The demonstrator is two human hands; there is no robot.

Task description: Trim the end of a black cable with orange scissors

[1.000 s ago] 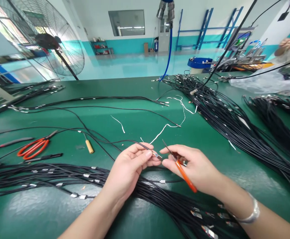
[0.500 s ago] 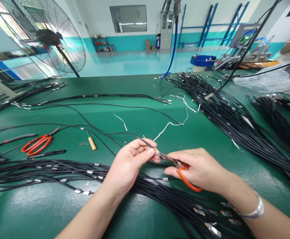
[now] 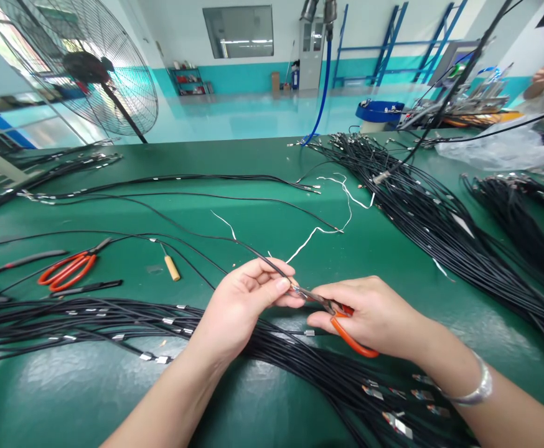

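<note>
One smooth black cable (image 3: pixel 253 249) curves into the pinching left hand (image 3: pixel 244 302)

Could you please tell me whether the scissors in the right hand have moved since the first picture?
Yes: against the yellow-handled tool, the tips of the held scissors have shifted left and downward in the view.

Green table (image 3: pixel 197 160) — black cables (image 3: pixel 300 362), orange-handled scissors (image 3: pixel 70 269)
</note>
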